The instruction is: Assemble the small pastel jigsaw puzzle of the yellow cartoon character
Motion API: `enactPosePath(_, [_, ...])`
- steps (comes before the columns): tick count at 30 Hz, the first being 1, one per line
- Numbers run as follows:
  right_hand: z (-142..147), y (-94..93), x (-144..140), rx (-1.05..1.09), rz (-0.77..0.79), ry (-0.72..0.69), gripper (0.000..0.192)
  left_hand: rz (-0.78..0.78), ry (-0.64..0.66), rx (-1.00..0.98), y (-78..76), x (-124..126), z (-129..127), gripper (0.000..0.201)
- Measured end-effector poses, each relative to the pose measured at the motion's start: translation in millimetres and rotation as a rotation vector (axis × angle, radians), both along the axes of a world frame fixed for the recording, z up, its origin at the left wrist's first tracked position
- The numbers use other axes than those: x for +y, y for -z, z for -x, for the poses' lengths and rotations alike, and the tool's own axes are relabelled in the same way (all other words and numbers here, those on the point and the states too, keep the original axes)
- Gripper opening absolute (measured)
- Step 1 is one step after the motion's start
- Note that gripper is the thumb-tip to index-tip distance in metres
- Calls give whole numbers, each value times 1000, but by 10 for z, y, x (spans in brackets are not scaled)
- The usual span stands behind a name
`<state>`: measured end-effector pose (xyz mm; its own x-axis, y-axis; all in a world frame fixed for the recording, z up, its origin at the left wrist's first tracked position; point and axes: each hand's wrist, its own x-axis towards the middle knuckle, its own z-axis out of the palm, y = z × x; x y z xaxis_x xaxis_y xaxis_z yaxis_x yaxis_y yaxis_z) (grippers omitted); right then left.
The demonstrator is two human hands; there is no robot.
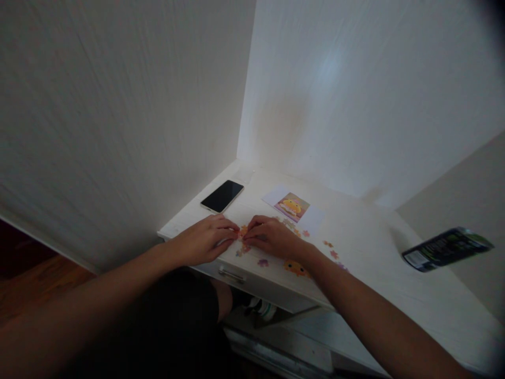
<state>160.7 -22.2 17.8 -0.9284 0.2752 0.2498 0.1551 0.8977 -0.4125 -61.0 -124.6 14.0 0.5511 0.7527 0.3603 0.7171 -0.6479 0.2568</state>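
Note:
My left hand and my right hand rest palm down on a white desk, fingertips meeting over small orange puzzle pieces. Both hands pinch or press these pieces together; the fingers hide exactly how they are held. More loose pieces lie scattered to the right of my right hand, and an assembled orange cluster sits under my right wrist. A reference picture of an orange figure lies just behind my hands.
A black phone lies face up at the desk's back left. A dark green packet sits at the right. White walls enclose the desk's back and left. A drawer handle shows below the front edge.

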Motion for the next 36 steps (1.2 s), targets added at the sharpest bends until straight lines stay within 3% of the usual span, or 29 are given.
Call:
enactPosePath(6, [-58, 64, 206, 270, -14, 220, 19, -20, -18, -15, -3, -11, 27, 29])
enactPosePath(10, [-112, 88, 326, 313, -60, 324, 15, -46, -43, -24, -57, -38, 53, 28])
enactPosePath(18, [-71, 37, 125, 67, 6, 39, 19, 15, 19, 67, -111, -128, -113, 31])
enactPosePath(28, [-56, -1, 40, 12, -33, 68, 17, 31, 41, 25, -108, -117, -116, 29])
enactPosePath(36, [-63, -3, 57, -4, -85, 63, 20, 28, -81, 26, -188, -42, 169, 27])
